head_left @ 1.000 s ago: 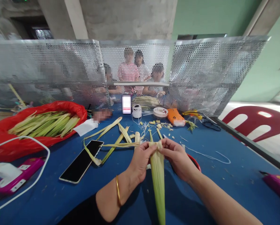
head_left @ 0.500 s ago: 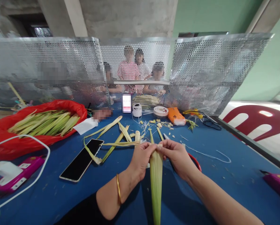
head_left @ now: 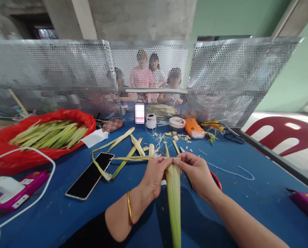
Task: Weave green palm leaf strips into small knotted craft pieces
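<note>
A long green corn husk (head_left: 173,199) hangs toward me over the blue table, its pale wide end pinched between both hands. My left hand (head_left: 154,175), with a gold bangle at the wrist, grips the left corner of that end between thumb and fingers. On the other corner my right hand (head_left: 197,174) pinches with thumb and forefinger. Scissors, partly hidden, lie under my right hand; a blade tip (head_left: 182,150) and a red handle (head_left: 216,180) show. Loose husk strips (head_left: 129,159) lie to the left of my hands.
A red bag (head_left: 78,115) of husks (head_left: 50,134) stands at left, near a black phone (head_left: 90,177) and a purple power strip (head_left: 31,187). White thread (head_left: 151,122), a tape roll (head_left: 177,123) and an orange packet (head_left: 193,128) line the back, before a perforated metal screen (head_left: 228,75). People sit and stand behind it.
The hanging husk's lower end has swung slightly right. Both hands keep their pinch on the upper end, with only small finger shifts.
</note>
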Tool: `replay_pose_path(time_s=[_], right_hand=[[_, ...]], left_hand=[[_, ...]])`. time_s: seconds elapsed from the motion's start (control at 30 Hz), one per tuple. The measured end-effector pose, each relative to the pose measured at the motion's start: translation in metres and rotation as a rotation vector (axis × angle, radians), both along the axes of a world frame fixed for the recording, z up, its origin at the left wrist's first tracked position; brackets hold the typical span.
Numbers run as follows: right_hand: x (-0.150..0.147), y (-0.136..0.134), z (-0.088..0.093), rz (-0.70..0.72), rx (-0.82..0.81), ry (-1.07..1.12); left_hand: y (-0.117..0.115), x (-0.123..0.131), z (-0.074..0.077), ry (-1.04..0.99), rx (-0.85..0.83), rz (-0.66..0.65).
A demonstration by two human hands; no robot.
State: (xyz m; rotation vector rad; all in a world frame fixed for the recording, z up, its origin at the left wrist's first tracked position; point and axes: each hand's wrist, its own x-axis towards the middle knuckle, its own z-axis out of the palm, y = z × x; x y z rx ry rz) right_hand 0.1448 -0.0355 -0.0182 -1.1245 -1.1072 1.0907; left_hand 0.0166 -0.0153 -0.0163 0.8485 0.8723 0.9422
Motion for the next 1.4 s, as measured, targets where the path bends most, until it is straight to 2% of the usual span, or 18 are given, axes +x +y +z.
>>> replay_pose_path(time_s=[0.17,0.33,0.5,0.7,0.87,1.07,1.27,1.4], right_hand=[[-0.002,0.0,-0.002,0.077,-0.085,0.053],[-0.004,-0.002,0.001,0.004,-0.072,0.096],[-0.005,-0.002,-0.002,0.136,-0.191,0.116],[-0.007,-0.004,-0.003,0.078,-0.076,0.069],[-0.011,-0.008,-0.002,0.148,-0.154,0.045],[-0.015,-0.009,-0.003,0.091,-0.065,0.011],[-0.016,-0.009,-0.005,0.077,-0.11,0.043],[-0.015,-0.01,-0.003,0.059,-0.068,0.005]], left_hand=[[0.002,0.001,-0.003,0.045,0.043,0.13],[0.0,0.001,-0.004,0.009,-0.059,0.016],[0.0,0.003,-0.006,-0.042,-0.032,0.071],[0.003,0.006,-0.01,-0.046,0.085,0.153],[0.004,0.006,-0.013,-0.005,0.102,0.167],[0.004,0.005,-0.012,0.097,0.214,0.225],[0.005,0.005,-0.017,0.138,0.255,0.255],[0.005,0.005,-0.017,0.156,0.257,0.258]])
